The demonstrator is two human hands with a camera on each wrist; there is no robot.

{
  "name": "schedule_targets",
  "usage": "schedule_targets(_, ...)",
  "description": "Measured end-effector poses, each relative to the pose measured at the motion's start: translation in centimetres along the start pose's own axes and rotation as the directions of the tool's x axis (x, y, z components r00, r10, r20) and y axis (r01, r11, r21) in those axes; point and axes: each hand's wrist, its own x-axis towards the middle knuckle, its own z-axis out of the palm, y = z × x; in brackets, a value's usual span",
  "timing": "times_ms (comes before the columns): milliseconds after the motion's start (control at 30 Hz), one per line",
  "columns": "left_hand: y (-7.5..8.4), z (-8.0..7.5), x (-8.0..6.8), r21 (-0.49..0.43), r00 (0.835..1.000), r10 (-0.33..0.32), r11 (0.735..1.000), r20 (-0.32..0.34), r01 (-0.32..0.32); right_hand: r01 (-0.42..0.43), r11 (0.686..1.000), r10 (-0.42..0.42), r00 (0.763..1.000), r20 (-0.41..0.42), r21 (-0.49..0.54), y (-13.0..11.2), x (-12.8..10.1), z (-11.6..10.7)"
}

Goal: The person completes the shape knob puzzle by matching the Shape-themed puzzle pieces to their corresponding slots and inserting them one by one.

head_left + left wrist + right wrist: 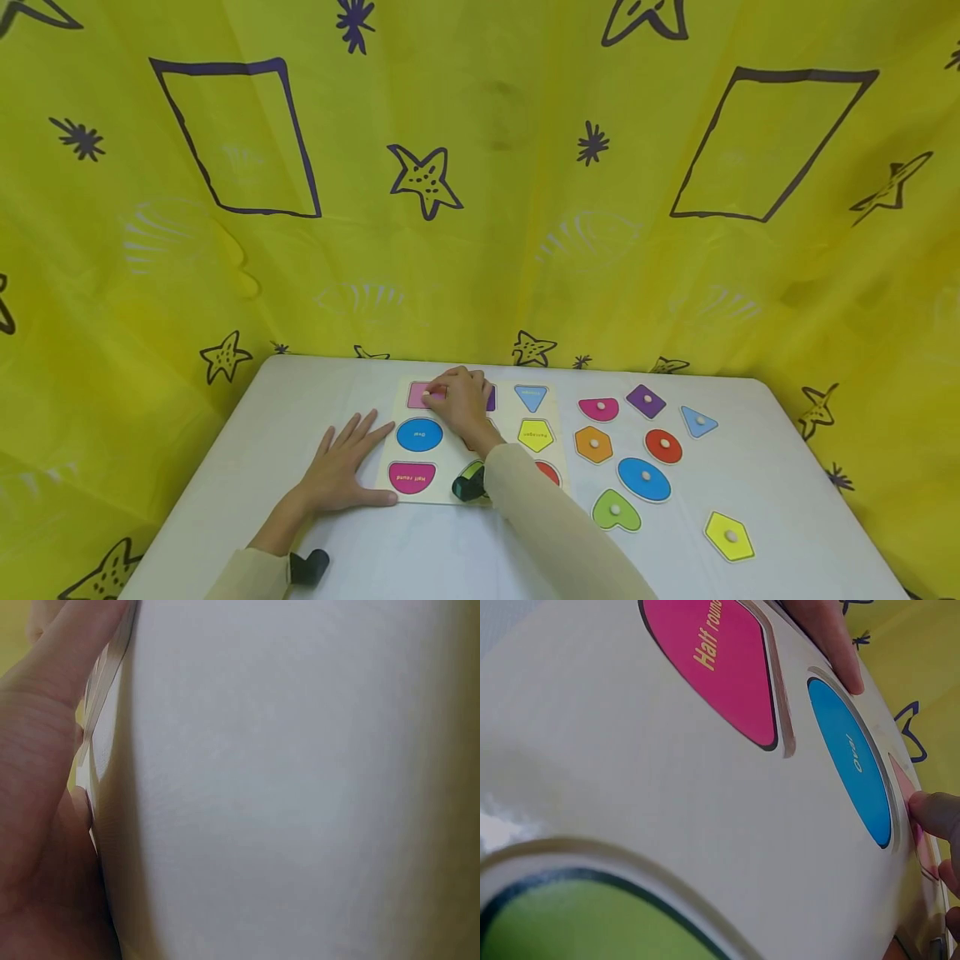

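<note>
A cream shape-puzzle board (450,457) lies on the white table (420,550). My left hand (347,457) rests flat on the table, fingers spread, with its thumb against the board's left edge. My right hand (442,396) reaches over the board and pinches the knob of a pink square piece (418,394) at the board's far left corner. In the right wrist view its fingertips (932,814) touch that pink piece, beyond the blue oval recess (853,761) and the pink half-round recess (720,656). The left wrist view shows only the palm (37,795) and the table (285,787).
Loose knobbed pieces lie right of the board: pink half-round (598,408), purple diamond (646,401), blue triangle (699,422), orange hexagon (594,444), red circle (663,446), blue oval (643,479), green heart (616,511), yellow pentagon (729,536). A yellow curtain (480,208) surrounds the table.
</note>
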Motion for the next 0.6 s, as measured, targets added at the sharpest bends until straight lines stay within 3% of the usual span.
schedule_targets(233, 0.1, -0.1, 0.0, 0.006, 1.0, 0.012, 1.0, -0.002, -0.012, 0.02, 1.0, -0.019, 0.999, 0.026, -0.013, -0.1, 0.0, -0.5)
schedule_targets(600, 1.2, -1.2, -0.1, 0.015, 0.999, -0.018, 1.0, 0.049, 0.017, 0.154, 0.987, -0.14, 0.963, 0.229, -0.044, 1.3, 0.2, -4.2)
